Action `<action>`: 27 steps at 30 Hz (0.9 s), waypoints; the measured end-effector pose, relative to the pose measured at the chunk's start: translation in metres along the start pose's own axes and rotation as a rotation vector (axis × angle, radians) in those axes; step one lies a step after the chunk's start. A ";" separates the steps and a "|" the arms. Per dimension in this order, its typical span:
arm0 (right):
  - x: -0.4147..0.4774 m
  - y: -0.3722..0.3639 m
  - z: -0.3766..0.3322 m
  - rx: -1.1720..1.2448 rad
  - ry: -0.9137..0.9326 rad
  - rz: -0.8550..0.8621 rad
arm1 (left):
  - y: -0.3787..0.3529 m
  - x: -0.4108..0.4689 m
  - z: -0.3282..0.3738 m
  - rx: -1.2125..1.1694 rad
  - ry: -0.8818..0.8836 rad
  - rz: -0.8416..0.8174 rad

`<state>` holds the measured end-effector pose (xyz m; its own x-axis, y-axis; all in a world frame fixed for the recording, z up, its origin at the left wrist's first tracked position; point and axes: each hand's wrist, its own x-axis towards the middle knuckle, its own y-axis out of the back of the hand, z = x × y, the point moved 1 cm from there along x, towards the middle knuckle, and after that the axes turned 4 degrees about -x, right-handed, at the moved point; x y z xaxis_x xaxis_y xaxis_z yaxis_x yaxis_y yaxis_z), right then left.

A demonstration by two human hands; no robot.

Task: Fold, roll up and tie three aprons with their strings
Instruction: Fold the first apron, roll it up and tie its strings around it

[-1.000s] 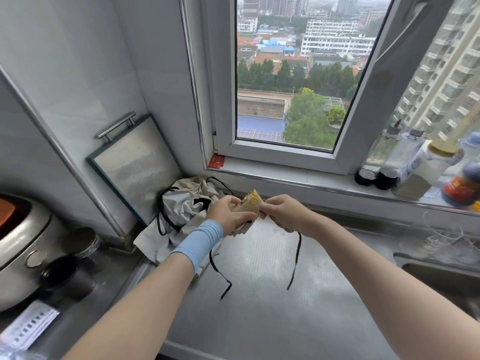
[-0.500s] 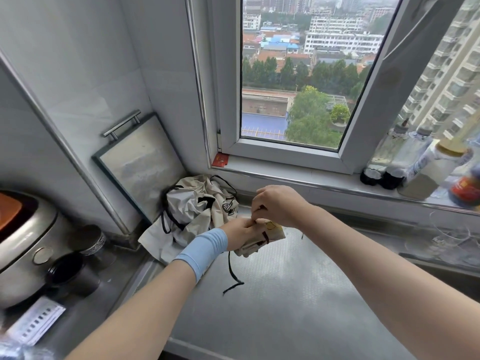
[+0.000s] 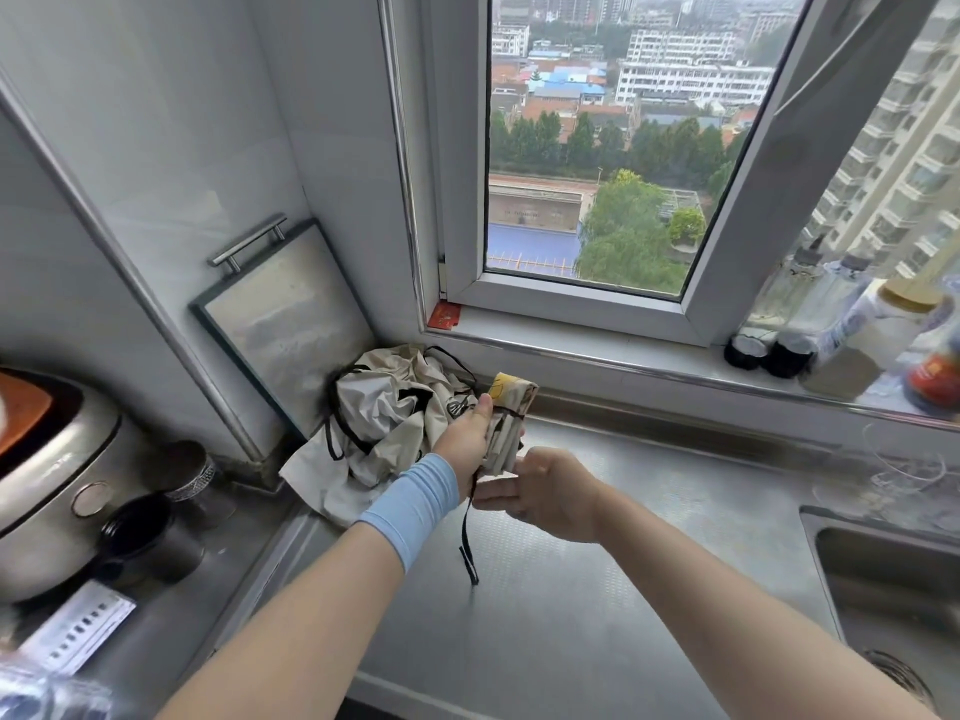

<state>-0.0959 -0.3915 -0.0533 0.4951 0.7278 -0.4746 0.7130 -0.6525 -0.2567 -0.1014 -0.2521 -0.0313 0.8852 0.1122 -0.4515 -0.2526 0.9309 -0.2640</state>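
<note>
Apron roll [image 3: 508,426] within left hand [image 3: 464,440] fingers [image 3: 485,406]

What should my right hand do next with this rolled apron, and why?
Probably pinch the loose string tail with the right hand and knot it off. The left hand grips the rolled apron, string already crosses the roll, but the tail hangs free and the right hand lies open beside it.

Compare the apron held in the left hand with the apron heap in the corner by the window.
The held apron is a tight roll, string bound round it; the heap is loose and crumpled, strings sprawling. The held apron is up in the left hand; the heap lies on the counter. Both are pale cloth with black strings.
</note>
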 end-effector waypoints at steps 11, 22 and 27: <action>-0.013 0.026 0.000 -0.218 -0.130 -0.050 | 0.009 -0.012 0.010 -0.114 0.045 -0.065; -0.033 0.063 -0.073 -1.356 -0.138 0.277 | -0.006 -0.026 -0.009 1.101 -0.051 -0.245; -0.022 0.038 -0.081 -1.762 -0.019 0.344 | -0.024 -0.022 -0.025 1.052 -0.001 -0.105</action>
<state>-0.0392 -0.4153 0.0154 0.7241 0.6114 -0.3192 0.2310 0.2211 0.9475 -0.1240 -0.2856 -0.0362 0.8833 0.0130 -0.4686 0.2911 0.7683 0.5701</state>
